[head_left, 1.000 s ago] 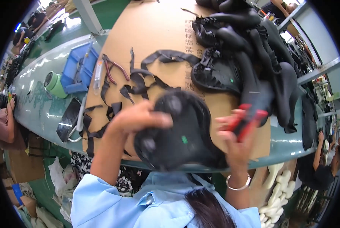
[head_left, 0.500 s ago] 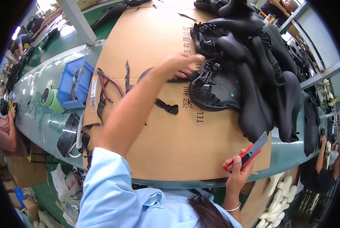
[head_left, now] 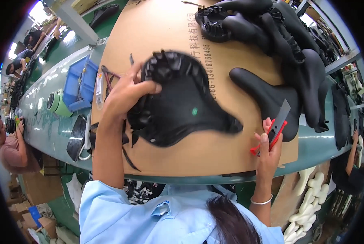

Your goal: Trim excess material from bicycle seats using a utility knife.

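Observation:
My left hand (head_left: 127, 91) grips a black bicycle saddle (head_left: 180, 95) by the rim of its wide end, thumb over the edge. Its hollow underside faces up, with gathered cover edging around the wide end and a small green mark inside. The narrow nose points right and is a little blurred. In my right hand (head_left: 268, 152) is a red-handled utility knife (head_left: 276, 132), its blade out and pointing up, apart from the saddle. Just beyond the knife lies another black saddle (head_left: 263, 91), smooth side up, on the cardboard sheet (head_left: 218, 158).
A pile of black saddles (head_left: 247, 32) fills the far right. On the left are red-handled pliers (head_left: 107, 77), a blue bin (head_left: 74, 91), a green round container (head_left: 56, 103) and black cover scraps (head_left: 131, 160). A co-worker (head_left: 13, 144) sits at the left edge.
My left hand has gone from the pile's edge back to the left, bringing a saddle with it over the cardboard. My right hand still holds the knife, now slightly farther right.

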Tool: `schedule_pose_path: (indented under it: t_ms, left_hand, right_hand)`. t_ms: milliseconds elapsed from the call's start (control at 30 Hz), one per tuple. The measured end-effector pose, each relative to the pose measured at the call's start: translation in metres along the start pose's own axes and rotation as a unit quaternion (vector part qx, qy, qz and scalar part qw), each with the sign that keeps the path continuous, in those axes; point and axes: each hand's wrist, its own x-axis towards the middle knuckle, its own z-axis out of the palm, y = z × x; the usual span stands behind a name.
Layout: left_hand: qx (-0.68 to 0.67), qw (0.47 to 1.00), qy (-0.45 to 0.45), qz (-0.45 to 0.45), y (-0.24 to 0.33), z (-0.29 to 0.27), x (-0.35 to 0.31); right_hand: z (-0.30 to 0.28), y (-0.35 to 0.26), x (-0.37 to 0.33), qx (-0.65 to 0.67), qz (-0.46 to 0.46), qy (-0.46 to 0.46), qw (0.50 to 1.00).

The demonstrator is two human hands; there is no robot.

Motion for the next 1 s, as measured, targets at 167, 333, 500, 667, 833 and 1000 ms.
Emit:
schedule_pose_path:
  t_ms: [167,333,500,667,833,1000]
  left_hand:
    - [0.278,0.95,0.102,0.102,-0.042,0.031,-0.027]
    - [0.453,0.859,0.138,0.194,-0.021,0.118,-0.066]
    - [0.467,0.839,0.216,0.177,-0.047,0.158,-0.065]
    - [0.231,0.943,0.211,0.111,-0.048,0.145,-0.068]
    - [0.146,0.954,0.236,0.112,-0.051,0.142,-0.074]
    - [0.065,0.967,0.217,0.114,-0.052,0.138,-0.078]
  right_hand:
    - [0.013,-0.024,-0.018,-0.076,0.043,-0.129,0.988]
    - [-0.002,-0.02,-0.03,-0.036,0.145,-0.132,0.98]
    - [-0.009,-0.02,-0.031,-0.066,0.123,-0.148,0.979]
    - [-0.003,-0.019,-0.011,-0.146,-0.185,-0.152,0.96]
    - [0.016,-0.056,0.009,-0.32,-0.218,-0.337,0.858]
    - [0.003,-0.047,0.008,-0.221,-0.195,-0.359,0.886]
